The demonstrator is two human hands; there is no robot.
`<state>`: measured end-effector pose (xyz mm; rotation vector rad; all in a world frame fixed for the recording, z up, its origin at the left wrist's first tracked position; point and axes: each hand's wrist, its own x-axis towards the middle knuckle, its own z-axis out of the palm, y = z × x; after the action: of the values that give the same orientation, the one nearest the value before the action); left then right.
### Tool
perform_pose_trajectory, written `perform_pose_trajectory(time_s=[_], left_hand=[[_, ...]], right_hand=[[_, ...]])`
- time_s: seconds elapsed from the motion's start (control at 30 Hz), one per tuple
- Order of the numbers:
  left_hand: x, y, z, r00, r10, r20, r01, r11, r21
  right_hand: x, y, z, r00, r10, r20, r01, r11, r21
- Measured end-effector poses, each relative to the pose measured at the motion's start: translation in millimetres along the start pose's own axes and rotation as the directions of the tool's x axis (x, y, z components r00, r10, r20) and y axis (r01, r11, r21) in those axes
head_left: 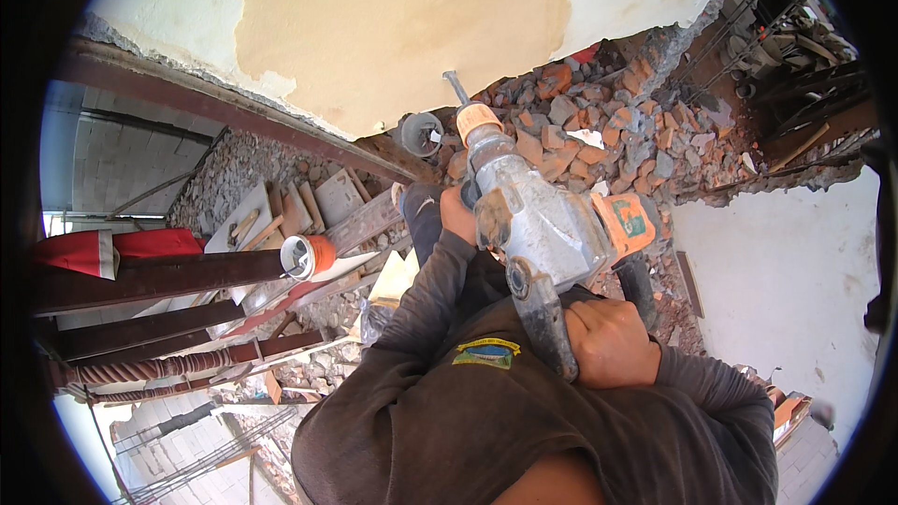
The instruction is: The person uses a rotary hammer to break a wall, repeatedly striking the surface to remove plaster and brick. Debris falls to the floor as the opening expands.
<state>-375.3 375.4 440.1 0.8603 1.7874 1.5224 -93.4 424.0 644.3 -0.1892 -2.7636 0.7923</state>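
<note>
A large grey-and-orange demolition hammer [543,224] angles upward in front of my body, its steel chisel bit [455,84] pointing at the painted wall face [393,28] above. The tip overlaps the wall in the view; I cannot tell if it touches. My left hand [457,217] is closed on the front side handle, partly hidden behind the tool body. My right hand [608,341] is wrapped round the rear handle [552,341], low against my dark shirt.
Broken brick rubble [599,131] lies below the wall's jagged edge. A grey bucket [421,136] sits among it. An orange bucket [318,257] stands at left beside steel beams [159,281], boards [262,206] and red cloth [112,248]. A white wall [786,290] is at right.
</note>
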Motion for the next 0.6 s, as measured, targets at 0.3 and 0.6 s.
perform_pose_trajectory(time_s=[0.3, 0.6], left_hand=[[2.0, 3.9, 2.7, 0.997, 0.076, -0.033, -0.077, 0.996, -0.035], [1.6, -3.3, 1.2, 0.991, 0.115, -0.073, -0.112, 0.993, 0.044]], right_hand=[[2.5, -1.9, 1.5, 1.000, 0.001, -0.012, -0.001, 1.000, -0.016], [2.6, -2.4, 5.4, 1.000, 0.004, -0.019, -0.005, 1.000, -0.024]])
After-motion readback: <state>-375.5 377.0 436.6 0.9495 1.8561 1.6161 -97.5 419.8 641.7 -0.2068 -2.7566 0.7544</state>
